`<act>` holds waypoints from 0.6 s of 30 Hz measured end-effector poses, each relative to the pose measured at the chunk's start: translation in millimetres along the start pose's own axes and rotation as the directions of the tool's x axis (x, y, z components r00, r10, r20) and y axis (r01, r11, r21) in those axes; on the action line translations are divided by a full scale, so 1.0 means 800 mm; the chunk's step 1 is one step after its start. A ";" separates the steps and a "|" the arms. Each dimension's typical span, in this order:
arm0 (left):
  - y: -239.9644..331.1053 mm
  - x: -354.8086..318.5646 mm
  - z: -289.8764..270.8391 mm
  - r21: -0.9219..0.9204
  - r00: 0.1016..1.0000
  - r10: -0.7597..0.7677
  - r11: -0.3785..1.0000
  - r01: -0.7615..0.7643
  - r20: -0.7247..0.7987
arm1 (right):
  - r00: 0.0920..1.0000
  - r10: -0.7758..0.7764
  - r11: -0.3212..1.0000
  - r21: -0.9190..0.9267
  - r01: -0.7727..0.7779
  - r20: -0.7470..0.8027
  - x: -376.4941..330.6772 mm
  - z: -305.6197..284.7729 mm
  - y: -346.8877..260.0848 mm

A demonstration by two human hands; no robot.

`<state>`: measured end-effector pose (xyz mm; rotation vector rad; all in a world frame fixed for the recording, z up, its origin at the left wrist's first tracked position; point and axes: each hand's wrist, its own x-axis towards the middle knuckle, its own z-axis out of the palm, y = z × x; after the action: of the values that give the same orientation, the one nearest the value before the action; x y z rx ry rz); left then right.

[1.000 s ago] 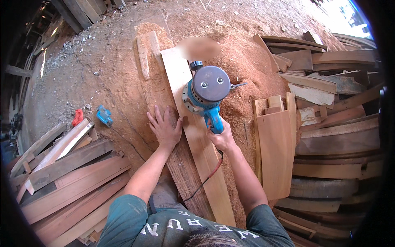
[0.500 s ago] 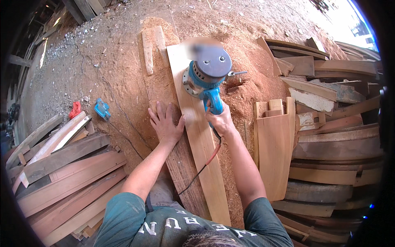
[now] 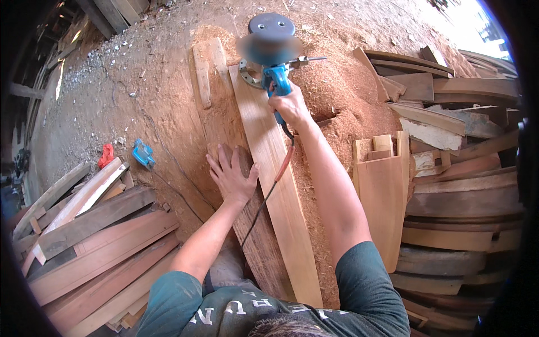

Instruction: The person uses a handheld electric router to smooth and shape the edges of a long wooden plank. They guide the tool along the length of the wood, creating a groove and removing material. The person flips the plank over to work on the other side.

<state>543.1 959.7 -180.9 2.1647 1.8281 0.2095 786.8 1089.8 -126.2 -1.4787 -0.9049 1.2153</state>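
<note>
Sawdust (image 3: pixel 331 104) blankets the ground (image 3: pixel 160 73); right hand (image 3: pixel 289 106) clasps the router (image 3: pixel 275 73) at the far end of the pale board (image 3: pixel 266 140), left hand (image 3: pixel 237 178) splayed alongside. Pass looks nearly complete; what's left, can't tell.

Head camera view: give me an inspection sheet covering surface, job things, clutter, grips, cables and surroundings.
Surface: dirt ground, strewn with sawdust.
Job's things: blue power tool at the far end of the pale board; dark plank alongside.
Clutter: left wood pile, right wood pile, red object, blue device.
Left grip: open, resting on the dark plank, thumb by the pale board.
Right grip: closed around the tool's handle.
Cables: black cable with red sleeve runs from the tool over pale board and dark plank; dark cord leads from the blue device.
Surroundings: bright opening, upper right; wooden beams, upper left.
</note>
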 end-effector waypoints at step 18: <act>-0.021 0.003 0.033 0.137 0.994 0.014 0.991 0.000 -0.108 | 0.998 0.067 0.997 -0.044 -0.067 -0.019 -0.421 -0.039 0.053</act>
<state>535.7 961.1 -211.6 2.2937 1.9471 0.2133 741.3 754.6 -84.3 -1.5644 -0.8820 1.2355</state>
